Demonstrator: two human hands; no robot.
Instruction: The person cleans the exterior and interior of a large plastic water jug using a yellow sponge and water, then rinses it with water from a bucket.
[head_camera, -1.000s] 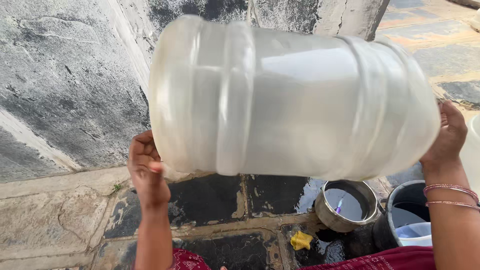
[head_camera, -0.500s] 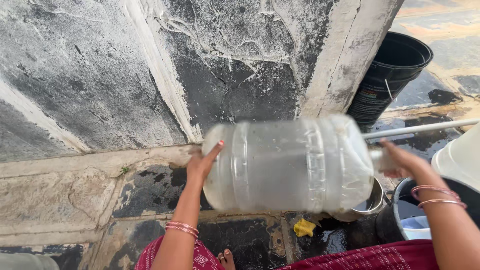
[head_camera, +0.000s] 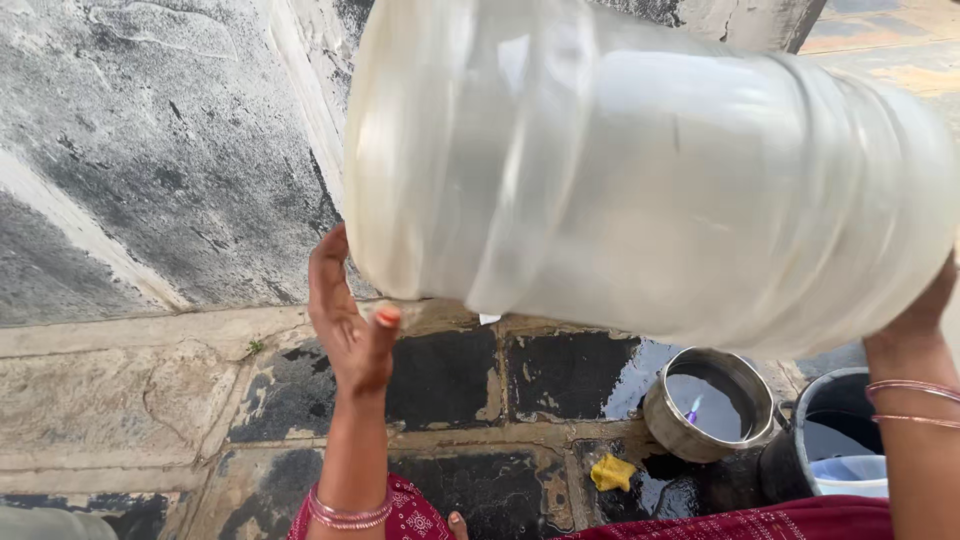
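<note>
Two hands hold one large translucent ribbed plastic water jar (head_camera: 650, 170), tipped on its side up close to the camera. Our left hand (head_camera: 345, 320) is flat against the jar's base end, fingers spread, not curled. Our right hand (head_camera: 915, 320) props the other end; fingers hidden, so we can't tell its grip. Below on the wet stone floor (head_camera: 440, 380): round steel pot of water (head_camera: 710, 400), black bucket (head_camera: 830, 440), small yellow scrap (head_camera: 612, 472). Beyond, grey stained wall (head_camera: 150, 150).
</note>
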